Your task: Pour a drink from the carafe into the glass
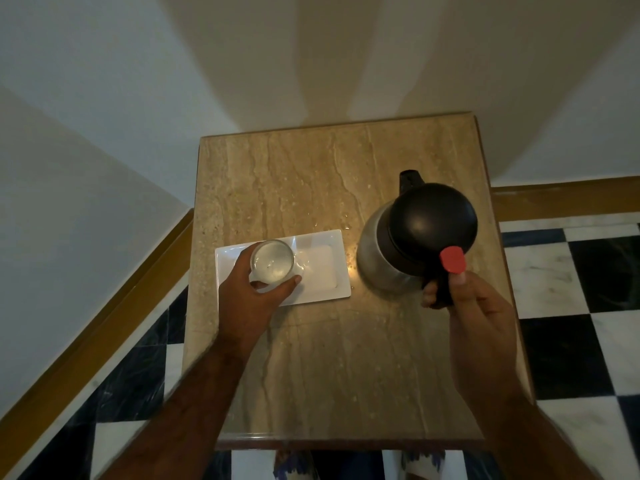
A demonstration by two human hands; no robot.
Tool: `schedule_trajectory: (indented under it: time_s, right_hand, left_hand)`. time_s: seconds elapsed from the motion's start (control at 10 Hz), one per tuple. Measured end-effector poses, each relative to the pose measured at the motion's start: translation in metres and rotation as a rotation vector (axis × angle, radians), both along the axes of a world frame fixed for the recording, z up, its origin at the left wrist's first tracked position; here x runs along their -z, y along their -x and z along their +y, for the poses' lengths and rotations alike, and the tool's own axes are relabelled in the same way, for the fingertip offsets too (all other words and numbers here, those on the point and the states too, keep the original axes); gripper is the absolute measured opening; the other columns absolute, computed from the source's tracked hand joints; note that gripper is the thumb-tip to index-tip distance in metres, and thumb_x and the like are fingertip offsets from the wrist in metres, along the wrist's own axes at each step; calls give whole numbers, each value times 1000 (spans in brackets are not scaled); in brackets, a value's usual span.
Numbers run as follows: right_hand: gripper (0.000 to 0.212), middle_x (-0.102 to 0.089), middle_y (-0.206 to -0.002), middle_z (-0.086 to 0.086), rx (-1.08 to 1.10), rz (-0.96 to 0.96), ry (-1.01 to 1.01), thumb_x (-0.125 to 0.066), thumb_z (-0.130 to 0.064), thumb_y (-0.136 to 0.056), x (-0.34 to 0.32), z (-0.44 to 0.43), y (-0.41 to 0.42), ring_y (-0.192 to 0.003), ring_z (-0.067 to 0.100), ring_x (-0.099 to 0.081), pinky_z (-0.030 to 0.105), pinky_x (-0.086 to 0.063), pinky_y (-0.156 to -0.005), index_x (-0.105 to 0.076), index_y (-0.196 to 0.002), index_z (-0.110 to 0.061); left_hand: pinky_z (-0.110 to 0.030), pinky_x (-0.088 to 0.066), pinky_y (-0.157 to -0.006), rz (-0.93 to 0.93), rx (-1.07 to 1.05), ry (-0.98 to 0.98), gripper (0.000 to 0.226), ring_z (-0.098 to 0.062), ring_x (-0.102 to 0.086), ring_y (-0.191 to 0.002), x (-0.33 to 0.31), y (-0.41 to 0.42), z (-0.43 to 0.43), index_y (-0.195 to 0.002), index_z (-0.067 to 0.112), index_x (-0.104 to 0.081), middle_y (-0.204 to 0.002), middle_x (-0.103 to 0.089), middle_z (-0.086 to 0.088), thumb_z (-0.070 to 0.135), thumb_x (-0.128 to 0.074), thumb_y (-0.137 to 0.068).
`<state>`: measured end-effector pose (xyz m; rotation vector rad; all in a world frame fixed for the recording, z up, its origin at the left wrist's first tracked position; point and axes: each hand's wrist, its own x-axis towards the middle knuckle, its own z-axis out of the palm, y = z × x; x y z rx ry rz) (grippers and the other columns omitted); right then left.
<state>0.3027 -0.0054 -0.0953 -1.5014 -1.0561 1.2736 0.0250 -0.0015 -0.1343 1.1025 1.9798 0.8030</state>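
Note:
A clear glass [273, 260] stands upright on the left half of a white rectangular tray [320, 268]; it looks filled with a clear liquid. My left hand [254, 292] wraps around the glass from the near side. A steel carafe [415, 233] with a black lid, a black spout at the far side and a red thumb lever stands upright on the table to the right of the tray. My right hand [471, 306] grips its black handle, thumb just below the red lever.
Tray and carafe sit on a small beige marble table [311, 178] in a corner between white walls. A few wet drops lie between tray and carafe. Black-and-white checkered floor and wooden skirting surround the table.

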Motion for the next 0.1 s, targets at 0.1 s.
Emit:
schedule_trajectory:
  time_s: [0.1]
  right_hand:
    - [22, -69, -93, -11, 160, -68, -85, -51, -46, -102, -15, 5, -2, -93, 19, -65, 45, -55, -87, -64, -100, -28]
  left_hand:
    - [-40, -46, -109, 62, 0, 22, 92, -9, -55, -122, -11, -1, -1, -143, 27, -45, -139, -57, 12, 50, -87, -64]
